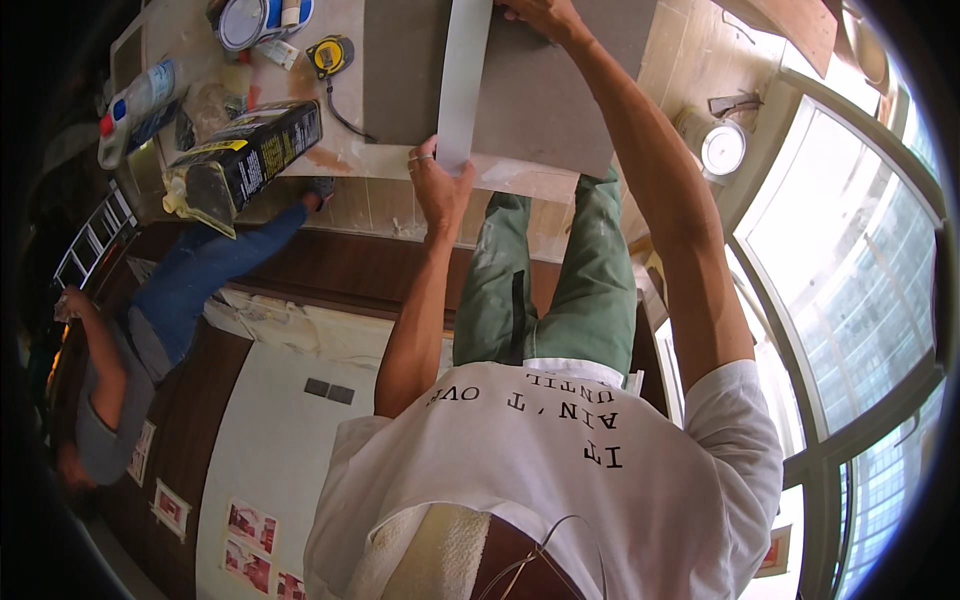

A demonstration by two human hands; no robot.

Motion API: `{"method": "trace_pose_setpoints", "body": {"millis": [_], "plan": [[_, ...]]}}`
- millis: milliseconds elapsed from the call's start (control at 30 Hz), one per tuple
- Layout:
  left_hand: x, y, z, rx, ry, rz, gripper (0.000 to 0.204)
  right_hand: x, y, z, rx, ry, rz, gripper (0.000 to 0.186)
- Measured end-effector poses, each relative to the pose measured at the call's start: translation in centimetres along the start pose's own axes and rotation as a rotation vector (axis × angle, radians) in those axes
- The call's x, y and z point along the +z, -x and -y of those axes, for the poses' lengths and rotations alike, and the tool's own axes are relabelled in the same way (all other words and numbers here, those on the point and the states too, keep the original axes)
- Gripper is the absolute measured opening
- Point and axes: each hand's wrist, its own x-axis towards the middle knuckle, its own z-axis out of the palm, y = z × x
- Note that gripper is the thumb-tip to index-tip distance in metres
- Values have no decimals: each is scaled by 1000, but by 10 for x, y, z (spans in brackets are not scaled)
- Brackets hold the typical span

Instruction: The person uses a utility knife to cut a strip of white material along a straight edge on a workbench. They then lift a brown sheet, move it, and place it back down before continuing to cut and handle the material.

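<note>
A large grey tile [540, 90] lies flat on a pale, stained work surface [350, 150]. A long light-grey straightedge [462, 70] runs across the tile from its near edge to the top of the picture. My left hand [438, 180] grips the near end of the straightedge, thumb and fingers closed on it; there is a ring on one finger. My right hand [540, 15] rests on the tile at the far end, against the strip's right edge. Its fingertips are cut off by the picture's upper edge.
Left of the tile are a yellow tape measure [328, 55], a black-and-yellow box [250, 155], a round tin [243, 22] and a bottle with a red cap [135, 105]. Another person in blue jeans [180, 290] crouches at the left. Large windows [860, 280] curve along the right.
</note>
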Motion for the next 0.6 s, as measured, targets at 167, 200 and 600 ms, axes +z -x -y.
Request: {"method": "trace_pose_setpoints", "body": {"millis": [167, 200, 600], "plan": [[2, -1, 2, 14, -10, 16, 62, -2, 1, 9, 60, -63, 4, 22], [2, -1, 2, 10, -4, 17, 61, -3, 2, 10, 58, -89, 12, 23], [3, -1, -4, -19, -18, 26, 59, -2, 2, 14, 58, -91, -13, 29]]}}
